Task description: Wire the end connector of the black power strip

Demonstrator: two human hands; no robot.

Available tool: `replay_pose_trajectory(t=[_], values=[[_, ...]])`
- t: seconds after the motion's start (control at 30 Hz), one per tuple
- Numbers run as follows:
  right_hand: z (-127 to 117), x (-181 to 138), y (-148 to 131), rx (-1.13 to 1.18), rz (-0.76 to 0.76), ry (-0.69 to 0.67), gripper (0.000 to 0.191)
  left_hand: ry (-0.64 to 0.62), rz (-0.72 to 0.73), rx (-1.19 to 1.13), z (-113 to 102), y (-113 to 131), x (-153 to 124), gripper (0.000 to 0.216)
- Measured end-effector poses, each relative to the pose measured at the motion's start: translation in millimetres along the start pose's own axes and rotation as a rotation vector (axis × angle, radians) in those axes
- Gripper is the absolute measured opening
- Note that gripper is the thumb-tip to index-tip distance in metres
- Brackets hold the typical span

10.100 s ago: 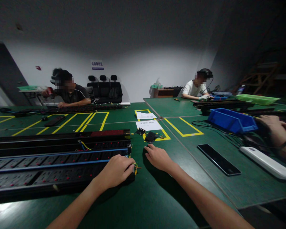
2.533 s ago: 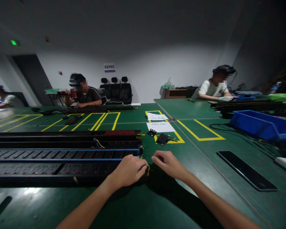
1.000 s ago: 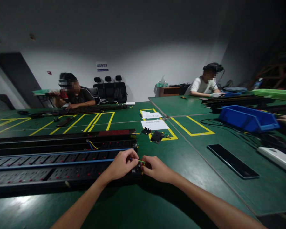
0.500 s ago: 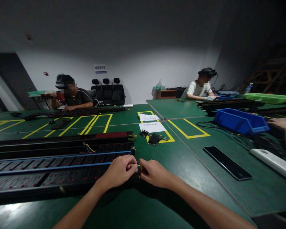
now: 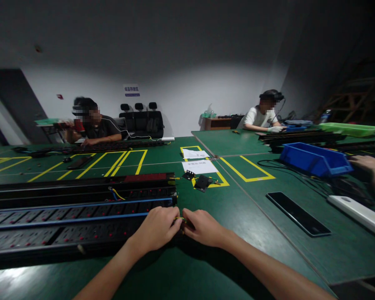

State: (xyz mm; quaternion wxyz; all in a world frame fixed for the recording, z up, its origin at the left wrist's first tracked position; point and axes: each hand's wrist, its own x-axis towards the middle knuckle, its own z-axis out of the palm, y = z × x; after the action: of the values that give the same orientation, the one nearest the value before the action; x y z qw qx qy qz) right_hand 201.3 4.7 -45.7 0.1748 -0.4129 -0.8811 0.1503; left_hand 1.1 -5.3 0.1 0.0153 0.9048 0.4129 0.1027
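We hold a short yellow-green wire [image 5: 180, 218] at the right-hand end of the nearest socket rail [image 5: 90, 234], with a two-sided grip: our left hand [image 5: 159, 227] pinches it at thumb and finger, and our right hand [image 5: 204, 227] pinches it from the other side. Meeting head-on like this presumably lets one hand steady the wire while the other works it. Our fingertips cover most of it, so we cannot tell where it is fastened.

The rails lie side by side lengthwise, likely so their ends are reachable from one seat. Two black plates [image 5: 202, 182] rest just past those ends, beside the paper sheets [image 5: 200, 166].

For moving, the left is hemmed in by the rails. Bare green desk [image 5: 237, 204] lies right of our hands, as far as the phone [image 5: 298, 213] and the white case [image 5: 358, 216]. Beyond them a co-worker's hand [image 5: 370, 164] is near the blue bin [image 5: 314, 160], which limits reach there. The desk's near edge shows only at lower right, by our forearm.
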Motion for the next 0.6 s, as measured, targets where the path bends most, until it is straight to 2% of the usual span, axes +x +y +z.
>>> replay_pose_trajectory(t=[0.6], values=[[0.2, -0.2, 0.8, -0.023, -0.009, 0.005, 0.007, 0.019, 0.020, -0.029, -1.6, 0.8, 0.2, 0.027]])
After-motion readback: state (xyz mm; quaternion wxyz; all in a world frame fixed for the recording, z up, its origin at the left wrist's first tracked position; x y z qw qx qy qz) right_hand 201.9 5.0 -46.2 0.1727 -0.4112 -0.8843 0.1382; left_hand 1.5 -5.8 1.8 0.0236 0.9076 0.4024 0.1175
